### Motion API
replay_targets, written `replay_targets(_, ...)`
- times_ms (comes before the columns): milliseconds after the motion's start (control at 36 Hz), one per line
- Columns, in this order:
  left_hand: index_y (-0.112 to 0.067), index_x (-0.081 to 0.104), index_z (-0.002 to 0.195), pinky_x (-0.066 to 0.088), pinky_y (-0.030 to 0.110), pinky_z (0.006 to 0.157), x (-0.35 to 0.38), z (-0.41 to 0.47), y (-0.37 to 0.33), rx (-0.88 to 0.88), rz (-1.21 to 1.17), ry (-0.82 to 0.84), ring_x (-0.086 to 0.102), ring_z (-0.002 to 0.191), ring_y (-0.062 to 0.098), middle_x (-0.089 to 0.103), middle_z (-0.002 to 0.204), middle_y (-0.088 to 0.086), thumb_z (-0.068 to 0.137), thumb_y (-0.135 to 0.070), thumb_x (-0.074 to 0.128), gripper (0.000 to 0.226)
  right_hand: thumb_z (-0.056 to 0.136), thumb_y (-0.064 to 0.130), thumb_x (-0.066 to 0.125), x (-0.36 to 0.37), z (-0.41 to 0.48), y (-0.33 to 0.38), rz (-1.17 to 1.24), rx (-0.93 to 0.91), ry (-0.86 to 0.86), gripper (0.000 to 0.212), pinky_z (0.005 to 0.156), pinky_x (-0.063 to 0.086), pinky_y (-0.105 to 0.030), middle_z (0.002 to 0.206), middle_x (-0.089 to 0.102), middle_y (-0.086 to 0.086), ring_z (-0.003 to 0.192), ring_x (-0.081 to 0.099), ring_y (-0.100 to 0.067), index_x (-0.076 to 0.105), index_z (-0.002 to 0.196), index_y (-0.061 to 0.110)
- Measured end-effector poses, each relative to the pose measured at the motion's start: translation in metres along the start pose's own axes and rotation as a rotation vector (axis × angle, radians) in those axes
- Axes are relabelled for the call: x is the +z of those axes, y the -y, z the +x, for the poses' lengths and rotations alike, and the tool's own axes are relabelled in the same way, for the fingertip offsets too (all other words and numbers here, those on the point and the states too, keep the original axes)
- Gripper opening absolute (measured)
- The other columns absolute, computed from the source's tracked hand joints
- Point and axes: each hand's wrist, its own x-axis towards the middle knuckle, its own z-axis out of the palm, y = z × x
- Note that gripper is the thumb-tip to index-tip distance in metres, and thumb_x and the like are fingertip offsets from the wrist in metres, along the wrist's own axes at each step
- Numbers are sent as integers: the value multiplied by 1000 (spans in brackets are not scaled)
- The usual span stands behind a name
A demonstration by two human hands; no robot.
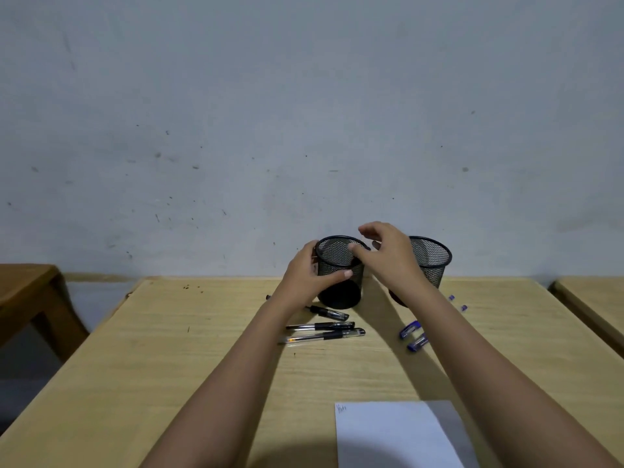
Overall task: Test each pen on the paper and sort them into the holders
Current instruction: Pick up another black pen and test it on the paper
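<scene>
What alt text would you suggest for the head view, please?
A left hand grips a black mesh pen holder on a wooden table, the right hand at its rim. A second holder stands beside it; black pens, blue pens and paper lie nearer.

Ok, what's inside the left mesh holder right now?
No pen sticks out above the rim of the left mesh holder; only bare mesh shows inside. Its bottom is dark, and the left hand gripping it and the right hand cover part.
</scene>
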Motion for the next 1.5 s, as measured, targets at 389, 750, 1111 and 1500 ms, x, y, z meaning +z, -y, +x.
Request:
replay_targets(389,-13,29,144,29,33,110,-75,-92,31,-149,502,91,29,138,17,29,152,1,80,-53,63,83,82,11,61,25,-57,40,-98,-242,276,21,89,50,-31,103,66,-6,96,60,-18,64,103,8)
replay_targets(750,-9,21,147,8,36,119,-79,-140,50,-140,773,160,8,147,20,10,159,8,88,-61,42,81,84,9,54,74,-91,14,-379,-278,496,11,80,49,-41,98,57,-4,92,55,-23,61,91,12)
replay_targets(1111,-11,53,99,44,33,86,-69,-139,42,-147,282,67,53,96,25,53,97,9,81,-55,60,48,89,4,56,75,-90,39,215,-101,220,9,67,42,-5,84,57,4,76,53,-1,62,94,7)
replay_targets(1500,-8,68,99,50,15,74,-36,-135,5,-27,-271,-80,59,85,12,67,95,6,83,-3,67,17,95,7,47,43,-101,41,1100,342,-44,15,69,50,-17,76,54,-2,72,52,-10,57,85,9)
